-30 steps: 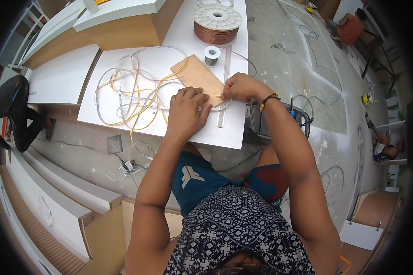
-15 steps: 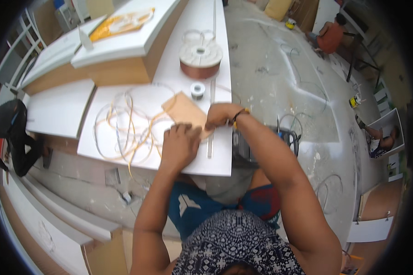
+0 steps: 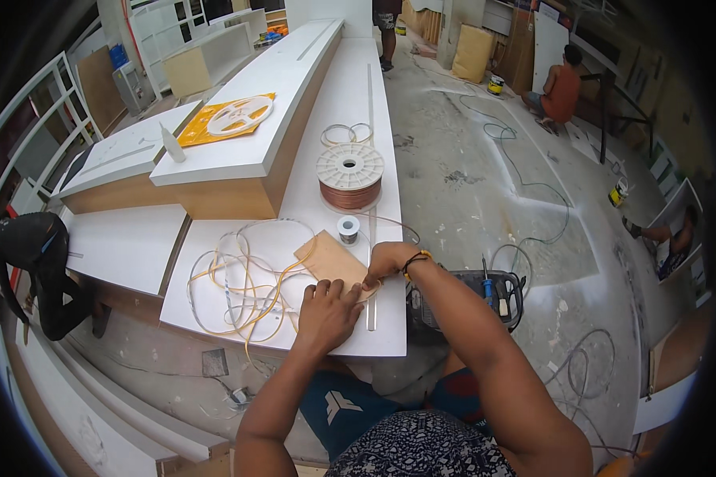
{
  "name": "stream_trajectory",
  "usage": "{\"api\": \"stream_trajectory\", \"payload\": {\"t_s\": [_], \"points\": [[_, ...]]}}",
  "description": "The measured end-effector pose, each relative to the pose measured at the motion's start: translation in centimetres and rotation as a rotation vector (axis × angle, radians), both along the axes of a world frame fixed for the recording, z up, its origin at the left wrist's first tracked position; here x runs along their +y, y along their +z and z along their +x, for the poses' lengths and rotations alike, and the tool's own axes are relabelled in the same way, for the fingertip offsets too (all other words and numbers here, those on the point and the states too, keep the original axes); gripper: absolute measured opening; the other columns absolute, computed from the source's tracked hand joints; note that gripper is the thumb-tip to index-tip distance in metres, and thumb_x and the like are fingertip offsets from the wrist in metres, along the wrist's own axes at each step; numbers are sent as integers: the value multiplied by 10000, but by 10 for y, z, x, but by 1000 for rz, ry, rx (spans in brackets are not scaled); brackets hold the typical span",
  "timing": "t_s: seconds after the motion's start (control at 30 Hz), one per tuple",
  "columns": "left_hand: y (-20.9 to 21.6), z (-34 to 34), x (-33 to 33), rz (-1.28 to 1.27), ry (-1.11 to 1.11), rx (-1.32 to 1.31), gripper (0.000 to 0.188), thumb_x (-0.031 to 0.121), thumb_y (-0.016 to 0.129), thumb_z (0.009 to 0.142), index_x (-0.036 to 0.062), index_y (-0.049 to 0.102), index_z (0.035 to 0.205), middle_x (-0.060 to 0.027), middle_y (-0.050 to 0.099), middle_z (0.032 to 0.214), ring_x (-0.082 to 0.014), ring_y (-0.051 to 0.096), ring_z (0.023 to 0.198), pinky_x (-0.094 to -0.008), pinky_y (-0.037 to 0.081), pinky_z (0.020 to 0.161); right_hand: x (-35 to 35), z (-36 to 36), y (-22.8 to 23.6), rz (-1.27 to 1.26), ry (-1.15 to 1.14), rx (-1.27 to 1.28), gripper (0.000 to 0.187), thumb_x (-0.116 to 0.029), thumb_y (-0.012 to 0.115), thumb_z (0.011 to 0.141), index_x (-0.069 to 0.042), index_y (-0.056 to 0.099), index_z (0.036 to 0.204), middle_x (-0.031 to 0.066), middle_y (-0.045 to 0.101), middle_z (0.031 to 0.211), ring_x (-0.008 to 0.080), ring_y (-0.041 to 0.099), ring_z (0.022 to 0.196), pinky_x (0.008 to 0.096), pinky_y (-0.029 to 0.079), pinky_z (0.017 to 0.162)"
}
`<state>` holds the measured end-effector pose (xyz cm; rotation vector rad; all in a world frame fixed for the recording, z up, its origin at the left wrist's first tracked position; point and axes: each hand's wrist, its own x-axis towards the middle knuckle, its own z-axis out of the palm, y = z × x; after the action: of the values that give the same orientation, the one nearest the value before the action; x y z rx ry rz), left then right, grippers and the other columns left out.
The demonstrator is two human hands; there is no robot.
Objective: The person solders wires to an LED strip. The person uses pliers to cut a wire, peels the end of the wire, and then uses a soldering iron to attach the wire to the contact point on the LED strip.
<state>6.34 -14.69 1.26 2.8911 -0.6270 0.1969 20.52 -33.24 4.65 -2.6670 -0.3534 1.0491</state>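
My left hand [image 3: 328,318] rests on the lower edge of a tan board piece [image 3: 324,253], fingers bent but apart, its thumb pointing at my other hand. At the board's right end, my right hand [image 3: 391,261] is closed, its thumb and finger pinched together. Whatever lies in that pinch is too small to make out. A tangle of yellow and white strip [image 3: 250,306] spreads over the white panel [image 3: 215,238] and runs toward my left hand. Just beyond the board stands a small solder spool [image 3: 348,229]. Farther off sits a large white reel of copper-coloured wire [image 3: 348,191].
A raised white cabinet [image 3: 235,199] fills the left, bearing a yellow packet [image 3: 203,127] and a white bottle [image 3: 172,145]. Right of the panel is an open black tool case [image 3: 461,290] with a blue screwdriver [image 3: 488,285]. A bent-over person [image 3: 36,254] is at the left; others are behind right.
The view has tilted up, so the panel and everything on it appear lower and sharper. Both hands stay at the board with much the same hold.
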Motion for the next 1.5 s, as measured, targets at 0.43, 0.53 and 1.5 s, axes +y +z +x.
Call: {"api": "stream_trajectory", "payload": {"t_s": [0.43, 0.53, 1.5], "points": [[0, -5, -5, 9, -29, -45, 503, 446, 701, 947, 141, 680, 1346, -115, 637, 1145, -305, 592, 1122, -460, 457, 945, -14, 0, -27, 10, 8, -87, 707, -604, 907, 645, 1, 815, 999, 184, 784, 1006, 328, 754, 928, 407, 583, 821], [-3, -8, -6, 3, -36, -79, 514, 449, 705, 943, 138, 674, 1352, -117, 634, 1152, -309, 589, 1126, -461, 458, 944, -19, -6, -38, 31, 41, -161, 749, -671, 883, 666, 0, 808, 989, 174, 783, 986, 318, 746, 924, 413, 574, 809], [-10, -26, 36, -399, 186, -203, 294, 236, 812, 881, 94, 753, 1131, -122, 707, 1172, -327, 628, 1134, -449, 471, 1007, -27, -45, -56, 353, -238, -349, 613, -588, 798, 780, -33, 732, 1031, 181, 755, 1024, 312, 731, 943, 407, 573, 832]]}}
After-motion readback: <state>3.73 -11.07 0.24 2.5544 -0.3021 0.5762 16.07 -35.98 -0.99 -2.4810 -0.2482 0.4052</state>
